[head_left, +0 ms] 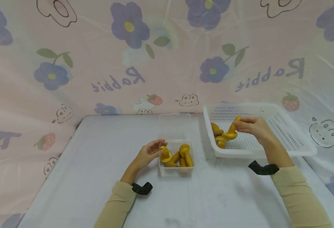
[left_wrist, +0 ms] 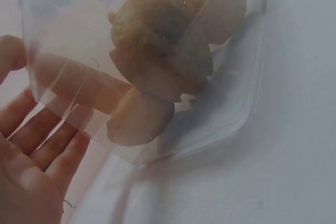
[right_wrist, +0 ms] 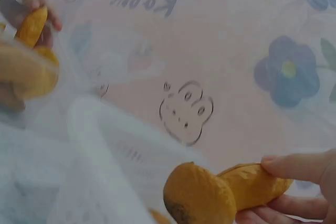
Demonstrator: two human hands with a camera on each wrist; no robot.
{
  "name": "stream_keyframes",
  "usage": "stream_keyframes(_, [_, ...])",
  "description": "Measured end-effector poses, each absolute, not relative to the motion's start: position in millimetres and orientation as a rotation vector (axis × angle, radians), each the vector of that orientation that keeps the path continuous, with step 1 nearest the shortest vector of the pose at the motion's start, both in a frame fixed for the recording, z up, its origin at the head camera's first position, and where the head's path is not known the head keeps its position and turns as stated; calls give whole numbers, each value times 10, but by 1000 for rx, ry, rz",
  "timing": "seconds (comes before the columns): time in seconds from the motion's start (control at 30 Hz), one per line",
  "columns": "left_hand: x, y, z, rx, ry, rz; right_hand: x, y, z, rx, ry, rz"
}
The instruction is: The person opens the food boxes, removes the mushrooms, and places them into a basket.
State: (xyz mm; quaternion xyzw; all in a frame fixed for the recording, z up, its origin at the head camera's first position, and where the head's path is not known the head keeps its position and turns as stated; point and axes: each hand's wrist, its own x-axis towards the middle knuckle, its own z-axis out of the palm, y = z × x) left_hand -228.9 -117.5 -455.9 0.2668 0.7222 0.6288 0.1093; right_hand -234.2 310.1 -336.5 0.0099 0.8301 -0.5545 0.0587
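My left hand [head_left: 149, 152] is at the left side of a clear plastic box [head_left: 176, 171], with thumb and fingers holding its edge. Several yellow mushrooms [head_left: 186, 155] lie in the box, their caps [left_wrist: 157, 40] showing through the plastic in the left wrist view. Over the left part of a white basket [head_left: 269, 153], my right hand [head_left: 253, 127] pinches a yellow mushroom [right_wrist: 252, 184] by its stem, cap pointing down and to the left. More yellow mushrooms [head_left: 216, 129] lie in the basket beside and partly beneath the held one.
The box's clear lid [head_left: 175, 125] stands open behind it. Both containers sit on a white table [head_left: 112, 133]. A patterned curtain [head_left: 167, 57] hangs along the table's back edge. Each wrist wears a black band [head_left: 264, 168].
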Motion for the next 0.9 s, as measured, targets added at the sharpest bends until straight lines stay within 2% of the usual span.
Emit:
stream_keyframes(0.63, [-2272, -1201, -4545, 780, 2118, 1853, -2375, 3301, -3586, 248, 2673, -1095])
stream_keyframes(0.9, [-2288, -1180, -4540, 799, 2111, 1853, -2244, 3160, -3497, 124, 2686, -1168])
